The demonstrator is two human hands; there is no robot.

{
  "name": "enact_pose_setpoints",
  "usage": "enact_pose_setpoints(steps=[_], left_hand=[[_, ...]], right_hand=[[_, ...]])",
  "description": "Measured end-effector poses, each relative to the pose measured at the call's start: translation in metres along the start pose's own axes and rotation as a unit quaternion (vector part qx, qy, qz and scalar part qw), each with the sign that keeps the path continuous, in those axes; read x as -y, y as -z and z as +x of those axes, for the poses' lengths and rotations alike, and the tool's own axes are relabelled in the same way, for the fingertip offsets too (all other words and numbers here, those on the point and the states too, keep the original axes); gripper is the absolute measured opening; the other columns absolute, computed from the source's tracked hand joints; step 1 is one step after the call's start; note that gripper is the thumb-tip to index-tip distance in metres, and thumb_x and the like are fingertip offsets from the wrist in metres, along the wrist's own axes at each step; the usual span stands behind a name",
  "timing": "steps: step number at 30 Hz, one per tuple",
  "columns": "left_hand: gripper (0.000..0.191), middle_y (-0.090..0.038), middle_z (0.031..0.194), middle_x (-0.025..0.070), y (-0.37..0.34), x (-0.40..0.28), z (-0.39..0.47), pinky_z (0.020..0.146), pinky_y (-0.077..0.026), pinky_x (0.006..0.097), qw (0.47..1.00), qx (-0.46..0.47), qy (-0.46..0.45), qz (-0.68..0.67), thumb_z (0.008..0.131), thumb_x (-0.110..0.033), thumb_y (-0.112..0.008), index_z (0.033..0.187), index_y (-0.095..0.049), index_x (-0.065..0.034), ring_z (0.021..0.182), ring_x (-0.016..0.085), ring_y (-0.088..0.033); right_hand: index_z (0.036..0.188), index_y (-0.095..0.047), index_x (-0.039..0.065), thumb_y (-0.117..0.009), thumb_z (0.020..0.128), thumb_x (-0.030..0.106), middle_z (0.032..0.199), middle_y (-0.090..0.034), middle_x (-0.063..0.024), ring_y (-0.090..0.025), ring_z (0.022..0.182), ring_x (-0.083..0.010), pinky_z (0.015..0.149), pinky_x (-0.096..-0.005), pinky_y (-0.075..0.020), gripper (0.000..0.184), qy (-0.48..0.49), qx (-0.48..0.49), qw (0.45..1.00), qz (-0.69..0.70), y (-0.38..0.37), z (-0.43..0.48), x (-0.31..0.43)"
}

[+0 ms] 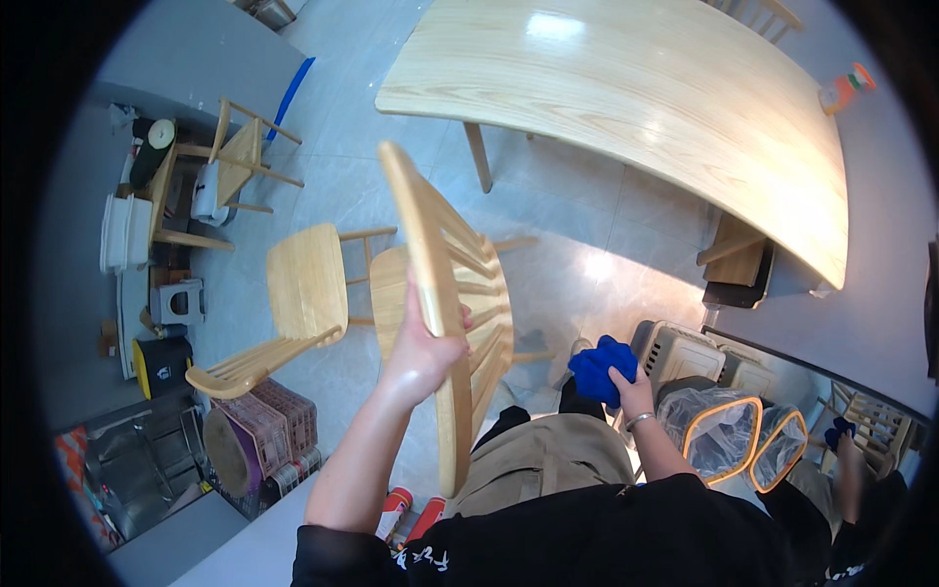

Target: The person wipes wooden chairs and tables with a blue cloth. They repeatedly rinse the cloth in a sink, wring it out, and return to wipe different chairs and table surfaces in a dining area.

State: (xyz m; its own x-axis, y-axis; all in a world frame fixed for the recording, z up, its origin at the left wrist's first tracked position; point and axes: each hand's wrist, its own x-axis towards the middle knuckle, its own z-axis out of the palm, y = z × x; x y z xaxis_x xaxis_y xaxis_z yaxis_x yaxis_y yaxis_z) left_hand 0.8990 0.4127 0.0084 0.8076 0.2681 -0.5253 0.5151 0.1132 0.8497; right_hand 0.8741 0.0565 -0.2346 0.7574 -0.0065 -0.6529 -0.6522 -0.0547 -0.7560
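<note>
My left hand [425, 356] grips the curved top rail of a wooden spindle-back chair [429, 293], which stands close in front of my body. Bunched in my right hand [632, 389] is a blue cloth [605, 370], held to the right of the chair and apart from it. A second wooden chair [308, 282] stands just left of the first one. Beyond the chairs is a long light-wood table [616, 81], and a spray bottle with an orange head [843, 92] is at its far right edge.
Wicker baskets [282, 425] are at the lower left, near a small grey stool [178, 301]. Another wooden chair [240, 158] stands at the upper left. To my right are a bin with a clear liner and orange rim [722, 440] and a pet carrier [686, 356], beside a mirror.
</note>
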Motion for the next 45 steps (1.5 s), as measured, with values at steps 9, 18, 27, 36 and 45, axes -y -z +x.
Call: enact_pose_setpoints(steps=[9,18,27,36,45], left_hand=[[0.104,-0.054,0.132,0.0200,0.038,0.098,-0.083,0.102,-0.044,0.0363,0.932,0.090,-0.020,0.351,0.067,0.008,-0.053,0.157,-0.009,-0.0196,0.117,0.031,-0.057],[0.090,-0.056,0.134,0.0169,0.119,0.187,-0.233,0.106,-0.042,0.0361,0.868,0.145,0.139,0.454,0.070,0.013,-0.054,0.150,-0.037,-0.0261,0.124,0.032,-0.054],[0.076,-0.060,0.129,0.0164,0.232,0.251,-0.376,0.105,-0.042,0.0404,0.683,-0.096,0.476,0.546,0.078,0.005,-0.059,0.147,-0.042,-0.0216,0.125,0.032,-0.053],[0.072,-0.054,0.134,0.0175,0.099,0.074,-0.079,0.109,-0.035,0.0493,0.786,-0.094,-0.083,0.606,0.075,0.001,-0.063,0.143,-0.045,-0.0127,0.132,0.040,-0.043],[0.083,-0.041,0.148,0.0060,-0.099,-0.037,0.235,0.115,-0.025,0.0552,0.617,0.077,-0.428,0.656,0.072,-0.014,-0.078,0.146,-0.041,-0.0203,0.142,0.035,-0.031]], right_hand=[[0.123,-0.061,0.001,-0.073,0.088,0.017,0.109,-0.067,-0.0070,-0.063,0.095,-0.0149,0.085,-0.0302,-0.0526,0.040,0.006,0.001,1.000,0.020,0.090,-0.001,0.035],[0.121,-0.061,0.001,-0.072,0.089,0.025,0.111,-0.067,-0.0090,-0.064,0.099,-0.0183,0.089,-0.0330,-0.0514,0.042,-0.052,-0.032,0.998,0.018,0.153,0.013,0.053],[0.126,-0.057,0.002,-0.070,0.090,0.023,0.117,-0.065,-0.0112,-0.064,0.104,-0.0231,0.091,-0.0363,-0.0525,0.044,-0.094,0.032,0.986,0.131,0.166,0.021,0.118],[0.123,-0.057,0.004,-0.070,0.087,0.022,0.113,-0.065,-0.0095,-0.064,0.103,-0.0230,0.088,-0.0388,-0.0528,0.042,-0.071,-0.086,0.980,0.168,0.144,0.050,0.157],[0.119,-0.058,-0.002,-0.073,0.081,0.026,0.112,-0.067,-0.0138,-0.063,0.103,-0.0237,0.092,-0.0349,-0.0480,0.049,0.037,-0.383,0.908,0.166,0.154,0.147,0.088]])
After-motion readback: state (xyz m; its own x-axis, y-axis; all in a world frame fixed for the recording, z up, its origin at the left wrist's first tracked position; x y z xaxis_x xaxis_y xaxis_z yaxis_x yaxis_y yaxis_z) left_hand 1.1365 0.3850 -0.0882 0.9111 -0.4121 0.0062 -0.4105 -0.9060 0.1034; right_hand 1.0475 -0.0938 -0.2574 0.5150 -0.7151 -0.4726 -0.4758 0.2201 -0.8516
